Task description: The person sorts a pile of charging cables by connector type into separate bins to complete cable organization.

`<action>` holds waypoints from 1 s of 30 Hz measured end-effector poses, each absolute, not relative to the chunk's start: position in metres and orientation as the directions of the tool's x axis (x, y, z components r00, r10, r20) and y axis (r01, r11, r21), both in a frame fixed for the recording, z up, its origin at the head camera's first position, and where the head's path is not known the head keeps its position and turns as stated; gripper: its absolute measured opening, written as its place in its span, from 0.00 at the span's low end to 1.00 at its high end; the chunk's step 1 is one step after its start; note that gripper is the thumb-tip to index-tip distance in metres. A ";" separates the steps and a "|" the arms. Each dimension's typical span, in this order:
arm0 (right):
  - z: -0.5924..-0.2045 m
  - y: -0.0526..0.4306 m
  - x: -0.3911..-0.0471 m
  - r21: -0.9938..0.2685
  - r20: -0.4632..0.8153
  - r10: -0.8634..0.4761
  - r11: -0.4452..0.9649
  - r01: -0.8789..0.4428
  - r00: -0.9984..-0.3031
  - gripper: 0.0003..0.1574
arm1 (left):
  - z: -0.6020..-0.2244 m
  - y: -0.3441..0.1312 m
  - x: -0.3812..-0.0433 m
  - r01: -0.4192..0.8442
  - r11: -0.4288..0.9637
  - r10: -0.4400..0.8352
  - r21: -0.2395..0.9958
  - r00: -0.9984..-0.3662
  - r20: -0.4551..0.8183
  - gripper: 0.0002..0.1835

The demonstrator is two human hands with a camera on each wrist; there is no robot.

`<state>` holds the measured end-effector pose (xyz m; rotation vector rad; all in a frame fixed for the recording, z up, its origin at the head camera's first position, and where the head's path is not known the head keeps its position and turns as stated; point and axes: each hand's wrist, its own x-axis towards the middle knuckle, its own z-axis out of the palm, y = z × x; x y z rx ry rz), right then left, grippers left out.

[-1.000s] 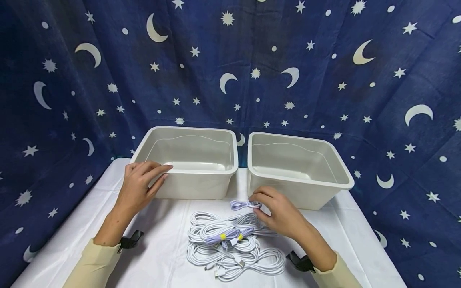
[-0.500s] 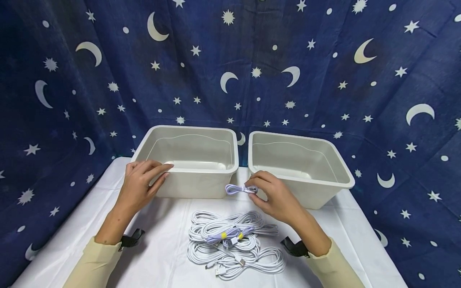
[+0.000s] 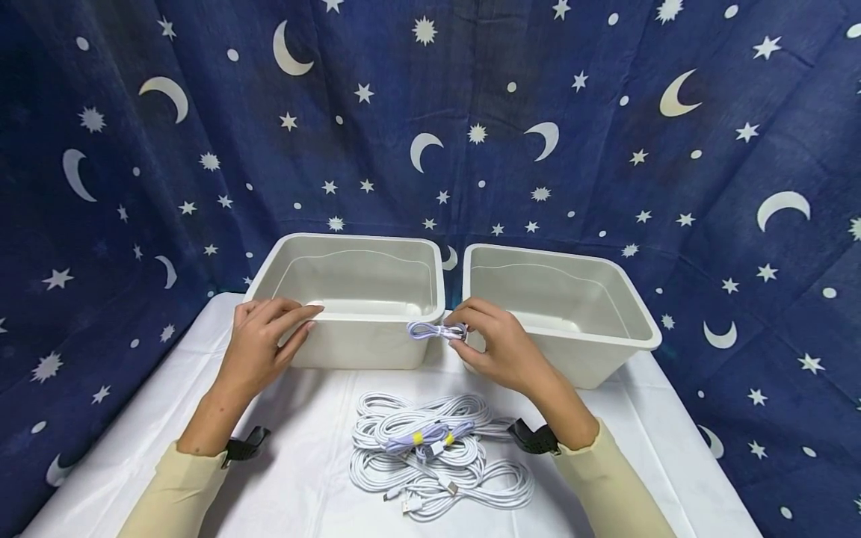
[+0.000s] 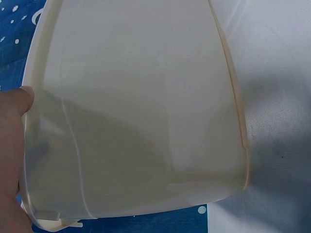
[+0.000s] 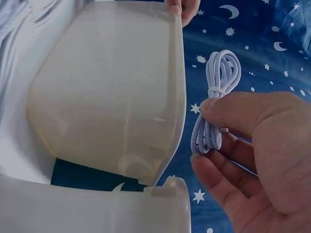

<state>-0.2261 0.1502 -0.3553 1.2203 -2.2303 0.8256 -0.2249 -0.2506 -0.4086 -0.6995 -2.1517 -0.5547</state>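
Note:
My right hand [image 3: 498, 344] pinches a small lilac charging cable [image 5: 221, 80], coiled and tied at its middle, between thumb and fingertips. In the head view that cable hangs at the height of the left bin's right front corner, by the gap between the bins. My left hand [image 3: 258, 340] holds the front rim of the left grey-white bin [image 3: 377, 345], its thumb [image 4: 26, 97] outside the rim and the fingers over it. Below, on the white cloth, lies a pile of coiled white cables [image 3: 397, 415] with a lilac cable bundle [image 3: 403, 442] with yellow ties on top.
A second grey-white bin [image 3: 572, 359] stands to the right, separated from the left bin by a narrow gap. The white tablecloth [image 3: 309, 463] spreads under everything. A dark blue curtain [image 3: 484, 90] with moons and stars hangs right behind the bins.
My right hand has lifted the coiled lilac cable from just above the pile, up and leftward to the left bin's rim height. The left hand has stayed on its rim.

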 end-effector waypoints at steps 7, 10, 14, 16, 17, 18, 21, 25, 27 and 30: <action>-0.345 0.136 -0.235 -0.304 0.651 -0.574 0.404 -0.863 -0.497 0.14 | -0.408 -0.252 -0.224 0.640 0.754 0.297 0.150 -0.535 0.791 0.16; -0.343 0.132 -0.240 -0.314 0.652 -0.565 0.406 -0.858 -0.505 0.14 | -0.408 -0.252 -0.223 0.639 0.755 0.304 0.148 -0.540 0.785 0.15; -0.341 0.127 -0.246 -0.324 0.650 -0.555 0.415 -0.850 -0.519 0.14 | -0.408 -0.252 -0.223 0.636 0.757 0.305 0.152 -0.548 0.779 0.15; -0.341 0.125 -0.248 -0.330 0.647 -0.554 0.417 -0.847 -0.524 0.14 | -0.408 -0.252 -0.223 0.634 0.758 0.304 0.155 -0.552 0.776 0.15; -0.342 0.124 -0.250 -0.333 0.645 -0.553 0.418 -0.845 -0.528 0.14 | -0.408 -0.252 -0.223 0.632 0.759 0.304 0.154 -0.554 0.775 0.15; -0.341 0.123 -0.251 -0.336 0.642 -0.552 0.420 -0.843 -0.532 0.14 | -0.408 -0.252 -0.223 0.630 0.761 0.304 0.155 -0.557 0.773 0.15; -0.341 0.120 -0.254 -0.345 0.630 -0.552 0.431 -0.833 -0.547 0.13 | -0.408 -0.253 -0.222 0.627 0.764 0.304 0.155 -0.561 0.770 0.15; -0.340 0.116 -0.258 -0.352 0.605 -0.555 0.456 -0.817 -0.571 0.13 | -0.408 -0.253 -0.222 0.625 0.765 0.303 0.155 -0.561 0.770 0.15; -0.340 0.114 -0.261 -0.351 0.598 -0.555 0.467 -0.811 -0.578 0.12 | -0.408 -0.253 -0.222 0.627 0.763 0.302 0.156 -0.559 0.772 0.15; -0.341 0.112 -0.265 -0.348 0.598 -0.551 0.476 -0.808 -0.582 0.12 | -0.409 -0.252 -0.223 0.631 0.760 0.299 0.156 -0.552 0.778 0.15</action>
